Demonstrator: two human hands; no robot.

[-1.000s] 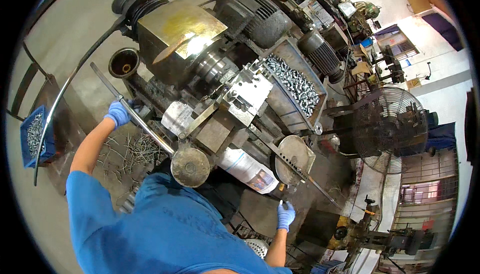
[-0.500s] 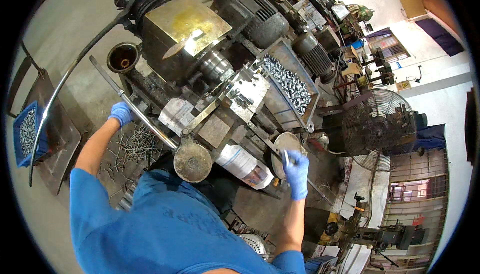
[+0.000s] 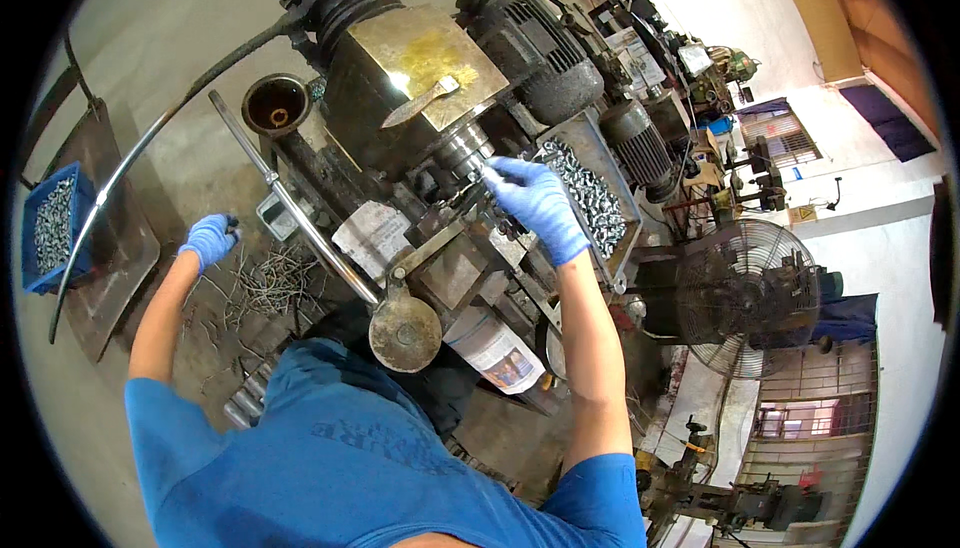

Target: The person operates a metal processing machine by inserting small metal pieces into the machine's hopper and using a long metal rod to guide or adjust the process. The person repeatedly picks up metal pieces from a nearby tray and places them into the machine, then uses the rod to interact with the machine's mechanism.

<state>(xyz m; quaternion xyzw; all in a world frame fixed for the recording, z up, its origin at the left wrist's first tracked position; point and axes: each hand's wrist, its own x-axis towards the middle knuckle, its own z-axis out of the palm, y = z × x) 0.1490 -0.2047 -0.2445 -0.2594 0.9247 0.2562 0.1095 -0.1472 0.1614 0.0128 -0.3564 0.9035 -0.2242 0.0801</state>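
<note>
My right hand (image 3: 535,206), in a blue glove, reaches to the front of the machine's round metal spindle (image 3: 465,151). Its thumb and fingers are pinched together at a small, bright metal part (image 3: 491,176), mostly covered by the glove. My left hand (image 3: 210,240), also gloved, hangs low on the left, apart from the long metal lever (image 3: 300,216). Its fingers are curled, with something dark at their tips that I cannot make out. A wooden-handled brush (image 3: 420,104) lies on the machine's oily top plate (image 3: 455,58).
Beside the spindle, a metal tray (image 3: 625,213) holds many small metal parts. A blue crate (image 3: 75,273) with similar parts stands far left. Thin metal scraps (image 3: 270,283) litter the floor. A round pad (image 3: 405,336) juts toward my body; a large caged fan (image 3: 750,298) stands right.
My right hand has moved up and left to the spindle with the small metal part. My left hand has come away from the lever, down and left. The view has shifted slightly.
</note>
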